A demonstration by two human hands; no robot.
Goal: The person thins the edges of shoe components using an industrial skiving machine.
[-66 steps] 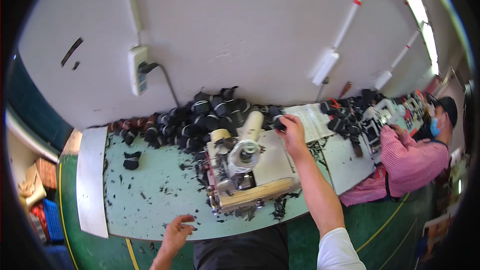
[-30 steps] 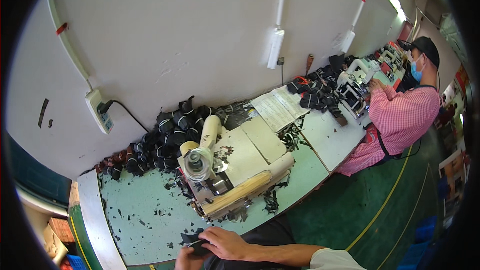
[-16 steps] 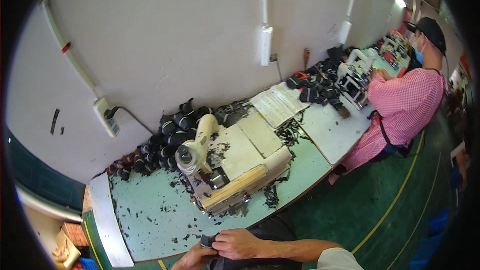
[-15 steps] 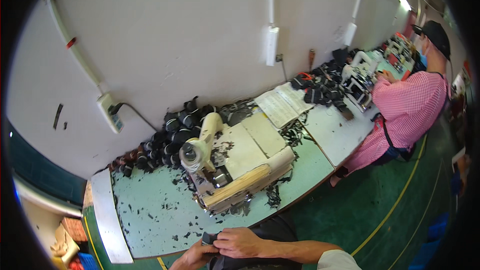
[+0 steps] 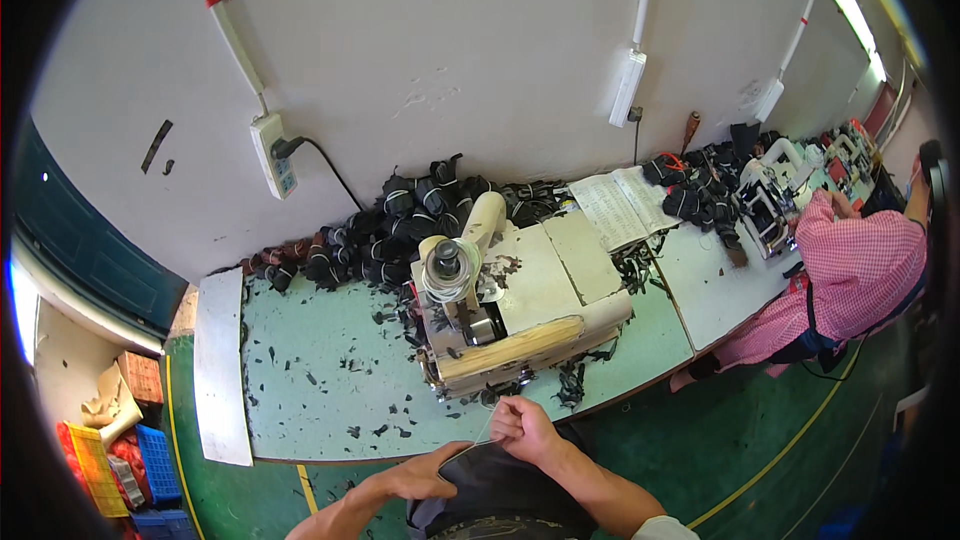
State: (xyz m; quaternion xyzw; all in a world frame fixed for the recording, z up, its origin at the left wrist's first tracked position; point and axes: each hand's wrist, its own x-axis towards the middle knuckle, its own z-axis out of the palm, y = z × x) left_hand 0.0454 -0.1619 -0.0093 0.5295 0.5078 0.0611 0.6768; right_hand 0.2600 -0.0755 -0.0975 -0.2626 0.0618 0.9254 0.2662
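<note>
My left hand (image 5: 425,475) and my right hand (image 5: 525,430) are in front of me, just off the near edge of the bench. A thin pale band (image 5: 484,428), like an elastic, runs stretched between them. My right fingers are curled into a fist around one end of it. The other end meets my left thumb and fingers, which are closed. Anything dark under my left hand is lost against the black apron (image 5: 510,485). Beyond my hands stands a cream sewing-type machine (image 5: 525,290) with a round spindle on its arm.
Black bundles tied with pale bands (image 5: 410,205) are heaped along the wall. Dark scraps (image 5: 380,430) litter the green bench top (image 5: 300,390). Printed sheets (image 5: 625,205) lie behind the machine. A co-worker in a pink checked top (image 5: 855,255) works at the right. Crates (image 5: 155,460) stand at the lower left.
My hands have drawn apart, the right one upward, and the pale band now shows between them. The small dark piece seen between my fingers earlier is no longer visible. The view has shifted.
</note>
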